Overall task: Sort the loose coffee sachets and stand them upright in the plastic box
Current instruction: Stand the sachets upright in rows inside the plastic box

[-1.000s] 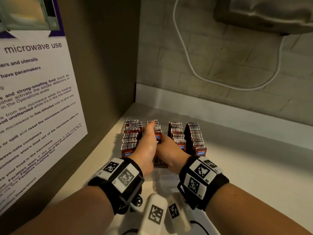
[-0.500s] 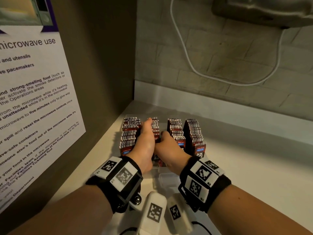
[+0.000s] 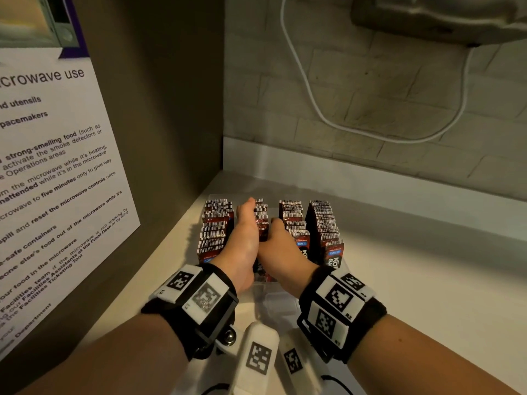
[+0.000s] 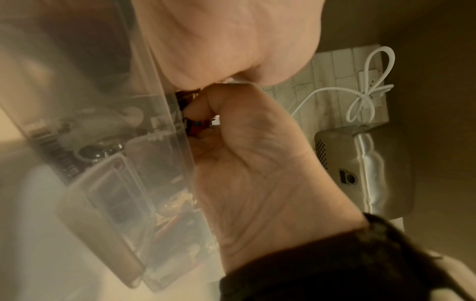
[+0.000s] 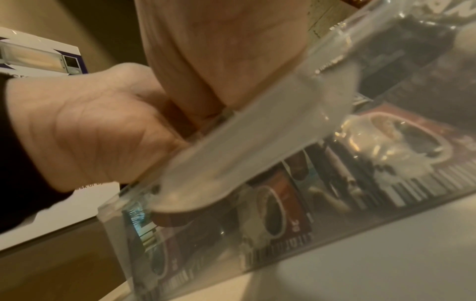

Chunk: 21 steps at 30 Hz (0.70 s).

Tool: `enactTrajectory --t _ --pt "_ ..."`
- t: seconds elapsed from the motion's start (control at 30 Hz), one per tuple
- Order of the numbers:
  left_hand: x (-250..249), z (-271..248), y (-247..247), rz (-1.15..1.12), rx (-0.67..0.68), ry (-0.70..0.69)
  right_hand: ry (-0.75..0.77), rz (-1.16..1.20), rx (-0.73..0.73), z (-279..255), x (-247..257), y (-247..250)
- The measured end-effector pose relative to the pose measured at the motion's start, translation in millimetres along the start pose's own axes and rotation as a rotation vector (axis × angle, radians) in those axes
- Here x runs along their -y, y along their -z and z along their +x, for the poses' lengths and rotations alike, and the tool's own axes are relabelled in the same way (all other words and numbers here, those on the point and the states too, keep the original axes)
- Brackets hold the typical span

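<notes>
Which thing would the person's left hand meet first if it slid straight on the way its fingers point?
Probably the upright sachets further back in the second row; the left hand already lies along them. Past them is the plastic box's far wall. Depth is unclear.

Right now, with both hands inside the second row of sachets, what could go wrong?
1. The left hand and right hand press together into one row of sachets; pulling out may tip upright ones.
2. The neighbouring row stands close to the right hand, so a knuckle could knock it.
3. The clear plastic box may slide on the counter.
</notes>
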<state>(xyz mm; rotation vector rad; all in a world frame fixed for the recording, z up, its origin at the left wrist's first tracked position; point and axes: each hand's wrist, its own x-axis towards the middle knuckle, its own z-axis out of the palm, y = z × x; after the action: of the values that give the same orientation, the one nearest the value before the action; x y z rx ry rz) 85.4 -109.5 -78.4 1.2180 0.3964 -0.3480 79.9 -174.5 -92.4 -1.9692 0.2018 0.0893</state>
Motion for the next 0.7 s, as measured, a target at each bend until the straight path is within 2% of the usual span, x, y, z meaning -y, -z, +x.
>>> enactTrajectory --t 0.13,0.37,0.53,0.63,0.7 --pt "-3.1 -4.6 -0.1 0.014 0.01 0.014 0.004 0.017 0.005 -0.1 2.8 0.3" --pt "-14.6 -15.6 -4.4 0.05 0.051 -0.065 0.048 0.032 0.028 -5.3 12.6 5.6" --pt "-43.1 -34.9 -0.7 0.086 0.163 -0.242 0.129 -0.004 -0.003 -13.4 31.3 14.5" --pt "-63.9 -41.0 17.6 0.076 0.238 -0.355 0.179 -0.001 -0.041 -19.2 38.2 17.9" --pt "-72.9 -41.7 37.8 0.068 0.227 -0.429 0.229 -0.023 -0.093 -21.6 39.9 19.0"
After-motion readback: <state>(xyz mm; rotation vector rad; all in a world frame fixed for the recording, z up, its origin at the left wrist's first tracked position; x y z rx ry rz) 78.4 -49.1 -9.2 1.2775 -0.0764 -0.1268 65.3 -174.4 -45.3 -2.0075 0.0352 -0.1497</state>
